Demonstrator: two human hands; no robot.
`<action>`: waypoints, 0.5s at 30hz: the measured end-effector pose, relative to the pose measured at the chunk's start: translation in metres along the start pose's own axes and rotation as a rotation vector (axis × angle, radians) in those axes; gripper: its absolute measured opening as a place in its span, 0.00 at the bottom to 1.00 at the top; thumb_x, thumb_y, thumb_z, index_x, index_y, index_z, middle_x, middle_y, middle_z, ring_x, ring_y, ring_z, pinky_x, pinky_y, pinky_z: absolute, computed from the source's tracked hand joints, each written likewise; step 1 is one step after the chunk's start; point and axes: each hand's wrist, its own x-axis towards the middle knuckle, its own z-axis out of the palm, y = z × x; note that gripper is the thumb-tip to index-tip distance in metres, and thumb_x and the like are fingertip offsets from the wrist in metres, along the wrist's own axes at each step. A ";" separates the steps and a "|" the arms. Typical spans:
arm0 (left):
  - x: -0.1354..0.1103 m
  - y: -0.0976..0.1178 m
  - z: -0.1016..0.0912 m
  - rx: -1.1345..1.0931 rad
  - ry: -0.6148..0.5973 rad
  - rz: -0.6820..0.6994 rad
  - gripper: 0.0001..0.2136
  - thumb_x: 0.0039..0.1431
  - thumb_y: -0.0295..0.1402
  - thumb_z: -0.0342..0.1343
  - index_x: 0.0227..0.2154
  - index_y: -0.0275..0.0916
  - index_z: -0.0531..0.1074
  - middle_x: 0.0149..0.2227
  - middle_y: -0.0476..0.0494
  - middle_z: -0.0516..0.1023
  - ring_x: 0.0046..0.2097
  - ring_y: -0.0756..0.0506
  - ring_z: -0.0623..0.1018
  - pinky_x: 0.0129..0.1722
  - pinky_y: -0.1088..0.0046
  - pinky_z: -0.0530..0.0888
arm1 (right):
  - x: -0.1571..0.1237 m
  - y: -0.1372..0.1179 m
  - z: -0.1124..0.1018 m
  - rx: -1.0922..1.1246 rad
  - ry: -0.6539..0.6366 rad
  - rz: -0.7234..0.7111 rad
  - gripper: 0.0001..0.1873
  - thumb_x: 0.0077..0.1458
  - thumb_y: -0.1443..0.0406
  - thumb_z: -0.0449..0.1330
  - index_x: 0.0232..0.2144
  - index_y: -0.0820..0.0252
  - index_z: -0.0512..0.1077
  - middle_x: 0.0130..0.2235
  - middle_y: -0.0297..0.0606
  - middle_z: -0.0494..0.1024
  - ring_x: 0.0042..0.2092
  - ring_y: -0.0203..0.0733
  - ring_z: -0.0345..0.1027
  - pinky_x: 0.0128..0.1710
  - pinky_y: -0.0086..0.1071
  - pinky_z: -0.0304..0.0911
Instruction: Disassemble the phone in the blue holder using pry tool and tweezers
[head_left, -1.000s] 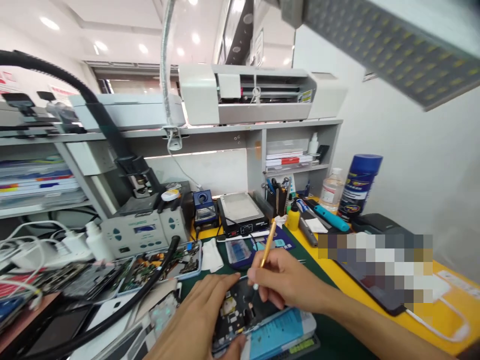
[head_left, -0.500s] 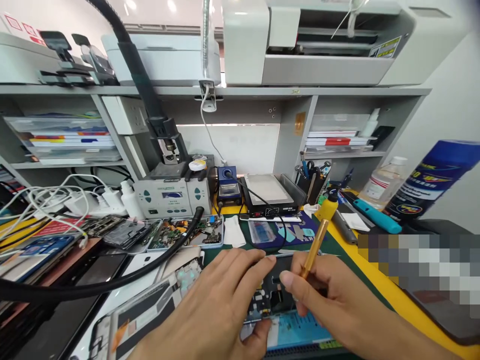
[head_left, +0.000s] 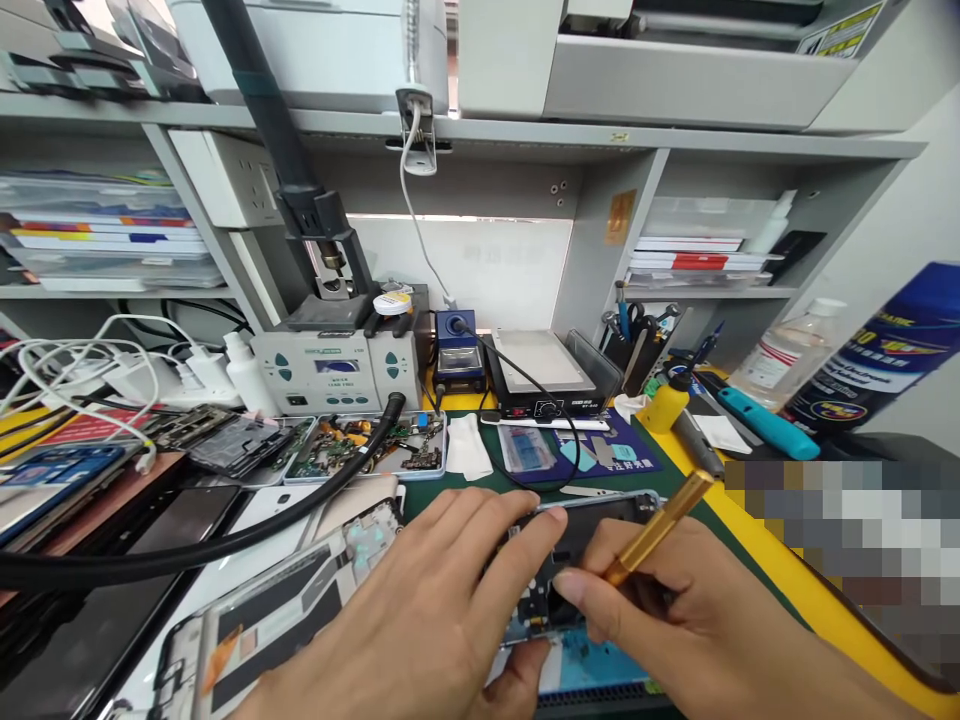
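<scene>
In the head view, an opened phone [head_left: 600, 518] with dark insides and a pale blue rim lies in front of me. My left hand [head_left: 450, 585] is closed on its left part, fingers over the top and thumb at the near edge. A gold, pen-shaped tool [head_left: 664, 522] is gripped in my right hand [head_left: 667, 600], its handle slanting up to the right. The tool's tip is hidden behind my fingers, over the phone's inside. Under the phone's near side shows a light blue surface [head_left: 596, 665].
Left of my hands lie a stripped phone frame [head_left: 262, 620] and a black hose [head_left: 225, 580]. Behind are a tray of circuit boards [head_left: 367, 450], a grey soldering station [head_left: 330, 370] and a flat heating plate [head_left: 544, 365]. A yellow bottle [head_left: 666, 408] and teal-handled tool [head_left: 772, 425] stand right.
The view has tipped down, so the shelves sit higher. The gold tool now leans further to the right, and more of the phone's far right corner shows.
</scene>
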 end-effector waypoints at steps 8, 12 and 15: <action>-0.003 0.002 -0.001 -0.025 -0.039 -0.055 0.30 0.59 0.29 0.62 0.63 0.38 0.60 0.60 0.35 0.76 0.59 0.35 0.76 0.58 0.56 0.77 | 0.000 -0.003 0.001 0.023 0.004 -0.008 0.16 0.69 0.58 0.58 0.28 0.54 0.74 0.28 0.35 0.80 0.31 0.43 0.73 0.31 0.32 0.68; -0.001 0.003 -0.002 -0.024 -0.043 -0.071 0.32 0.57 0.29 0.63 0.64 0.37 0.60 0.60 0.35 0.76 0.60 0.35 0.76 0.59 0.56 0.77 | 0.000 -0.002 0.000 -0.015 -0.009 0.004 0.18 0.71 0.56 0.55 0.28 0.54 0.70 0.27 0.34 0.76 0.29 0.42 0.70 0.28 0.32 0.65; 0.000 0.003 -0.003 -0.075 -0.089 -0.111 0.33 0.54 0.30 0.65 0.63 0.36 0.62 0.59 0.36 0.76 0.60 0.35 0.76 0.60 0.56 0.76 | -0.001 -0.001 -0.002 -0.079 -0.033 0.006 0.20 0.73 0.54 0.50 0.27 0.53 0.65 0.25 0.31 0.69 0.27 0.39 0.64 0.27 0.32 0.62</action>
